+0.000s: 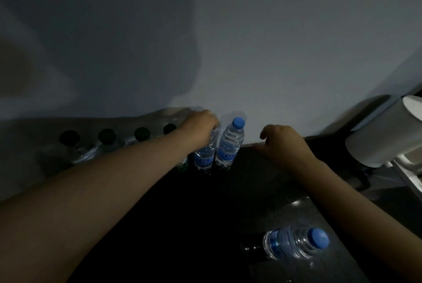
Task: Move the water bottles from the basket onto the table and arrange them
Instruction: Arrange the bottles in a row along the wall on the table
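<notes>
The scene is dim. A row of water bottles stands on the dark table [205,202] against the white wall. Several dark-capped bottles [107,139] fill the left part of the row, partly behind my left forearm. My left hand [201,124] grips the top of a blue-labelled bottle [204,155], hiding its cap. Right beside it stands a blue-capped bottle [229,145], upright. My right hand [285,143] hovers to the right of that one, fingers loosely curled, holding nothing. Another blue-capped bottle [294,245] is near the bottom right, under my right forearm. No basket is visible.
A white cylindrical object [383,132] on a white stand sits at the right edge of the table. The white wall [251,43] rises directly behind the row of bottles.
</notes>
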The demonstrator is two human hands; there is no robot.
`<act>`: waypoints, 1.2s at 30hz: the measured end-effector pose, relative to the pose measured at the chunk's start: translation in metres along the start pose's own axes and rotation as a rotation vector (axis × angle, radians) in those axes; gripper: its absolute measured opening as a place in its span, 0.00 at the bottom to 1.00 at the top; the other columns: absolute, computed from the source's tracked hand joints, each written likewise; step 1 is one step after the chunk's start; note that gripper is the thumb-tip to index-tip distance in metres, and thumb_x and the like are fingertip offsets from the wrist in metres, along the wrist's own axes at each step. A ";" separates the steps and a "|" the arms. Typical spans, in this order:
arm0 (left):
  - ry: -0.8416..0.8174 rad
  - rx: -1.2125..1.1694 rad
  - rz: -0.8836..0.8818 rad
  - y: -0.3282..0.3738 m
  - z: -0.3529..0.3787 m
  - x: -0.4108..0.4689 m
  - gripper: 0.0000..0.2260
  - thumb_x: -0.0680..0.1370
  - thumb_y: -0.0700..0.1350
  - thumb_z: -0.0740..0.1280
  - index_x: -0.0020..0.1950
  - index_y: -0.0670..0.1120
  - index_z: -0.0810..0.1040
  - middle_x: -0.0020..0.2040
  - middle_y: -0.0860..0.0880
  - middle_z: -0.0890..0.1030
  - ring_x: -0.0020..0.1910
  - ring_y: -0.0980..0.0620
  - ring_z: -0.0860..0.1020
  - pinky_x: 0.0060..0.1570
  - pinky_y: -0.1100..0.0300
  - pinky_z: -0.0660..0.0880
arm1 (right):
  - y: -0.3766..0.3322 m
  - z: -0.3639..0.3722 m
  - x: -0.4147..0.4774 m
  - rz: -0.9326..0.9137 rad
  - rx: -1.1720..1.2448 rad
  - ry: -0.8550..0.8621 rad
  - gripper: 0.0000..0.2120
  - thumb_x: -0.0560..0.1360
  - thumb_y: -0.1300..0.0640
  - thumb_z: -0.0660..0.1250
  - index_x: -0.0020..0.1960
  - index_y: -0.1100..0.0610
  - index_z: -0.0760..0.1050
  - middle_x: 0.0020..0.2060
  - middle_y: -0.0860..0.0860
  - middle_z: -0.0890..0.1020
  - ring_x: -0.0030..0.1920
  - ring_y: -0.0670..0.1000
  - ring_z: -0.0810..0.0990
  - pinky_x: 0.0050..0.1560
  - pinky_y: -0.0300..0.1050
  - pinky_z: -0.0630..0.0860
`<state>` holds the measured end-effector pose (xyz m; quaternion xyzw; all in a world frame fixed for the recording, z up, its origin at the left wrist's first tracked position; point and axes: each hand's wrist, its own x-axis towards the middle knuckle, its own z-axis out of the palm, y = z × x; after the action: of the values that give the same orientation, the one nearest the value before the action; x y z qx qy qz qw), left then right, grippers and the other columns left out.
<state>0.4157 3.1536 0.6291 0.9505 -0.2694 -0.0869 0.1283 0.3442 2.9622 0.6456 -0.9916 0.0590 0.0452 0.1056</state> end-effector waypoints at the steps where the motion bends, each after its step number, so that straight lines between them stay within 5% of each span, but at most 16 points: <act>1: -0.013 0.018 0.002 0.002 -0.002 -0.002 0.06 0.75 0.34 0.63 0.43 0.44 0.75 0.52 0.41 0.75 0.46 0.45 0.73 0.44 0.56 0.68 | 0.003 -0.003 -0.011 -0.008 -0.006 0.005 0.14 0.74 0.47 0.69 0.53 0.56 0.76 0.41 0.48 0.76 0.38 0.46 0.72 0.35 0.38 0.65; 4: -0.014 0.094 0.028 0.008 -0.006 -0.006 0.06 0.75 0.35 0.62 0.49 0.40 0.77 0.53 0.41 0.75 0.55 0.41 0.72 0.53 0.51 0.72 | 0.010 -0.009 -0.044 -0.017 -0.011 -0.001 0.11 0.74 0.47 0.68 0.50 0.55 0.76 0.39 0.48 0.77 0.35 0.43 0.71 0.31 0.35 0.64; 8: 0.046 0.133 0.078 0.021 -0.013 -0.021 0.11 0.76 0.40 0.63 0.57 0.42 0.76 0.55 0.44 0.74 0.59 0.44 0.70 0.59 0.49 0.71 | 0.013 -0.016 -0.084 -0.024 0.060 -0.015 0.13 0.75 0.47 0.67 0.55 0.52 0.76 0.48 0.49 0.79 0.45 0.46 0.77 0.44 0.40 0.75; 16: 0.055 -0.021 0.214 0.053 -0.012 -0.110 0.08 0.74 0.44 0.67 0.51 0.44 0.78 0.46 0.50 0.75 0.47 0.49 0.76 0.43 0.58 0.70 | 0.014 -0.014 -0.170 -0.031 0.190 0.050 0.13 0.74 0.48 0.68 0.57 0.51 0.75 0.49 0.47 0.79 0.46 0.44 0.78 0.49 0.41 0.78; 22: -0.073 -0.095 0.203 0.079 0.012 -0.188 0.16 0.75 0.49 0.68 0.62 0.49 0.76 0.57 0.51 0.76 0.55 0.53 0.75 0.55 0.57 0.74 | 0.017 -0.006 -0.232 -0.003 0.243 0.099 0.10 0.73 0.48 0.68 0.53 0.50 0.78 0.46 0.46 0.81 0.45 0.43 0.79 0.47 0.42 0.79; 27: -0.142 -0.177 0.189 0.092 0.031 -0.247 0.16 0.75 0.52 0.68 0.62 0.51 0.76 0.57 0.54 0.76 0.55 0.56 0.75 0.56 0.58 0.75 | 0.027 0.010 -0.276 0.087 0.319 0.079 0.08 0.73 0.50 0.71 0.51 0.49 0.77 0.42 0.43 0.80 0.40 0.38 0.78 0.37 0.29 0.69; 33: -0.173 -0.226 0.144 0.092 0.046 -0.298 0.14 0.75 0.54 0.68 0.58 0.51 0.78 0.51 0.58 0.74 0.49 0.59 0.75 0.50 0.63 0.74 | 0.029 0.028 -0.313 0.154 0.377 0.042 0.08 0.72 0.52 0.71 0.51 0.52 0.78 0.41 0.45 0.82 0.41 0.41 0.80 0.45 0.42 0.80; 36: -0.208 -0.237 0.120 0.092 0.050 -0.315 0.13 0.75 0.55 0.68 0.57 0.52 0.78 0.50 0.58 0.74 0.48 0.60 0.75 0.48 0.64 0.74 | 0.029 0.036 -0.321 0.146 0.399 0.005 0.10 0.73 0.53 0.70 0.54 0.52 0.77 0.43 0.45 0.82 0.42 0.41 0.80 0.45 0.41 0.79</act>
<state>0.0942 3.2369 0.6380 0.8968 -0.3254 -0.2079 0.2160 0.0200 2.9759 0.6372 -0.9443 0.1389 0.0379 0.2960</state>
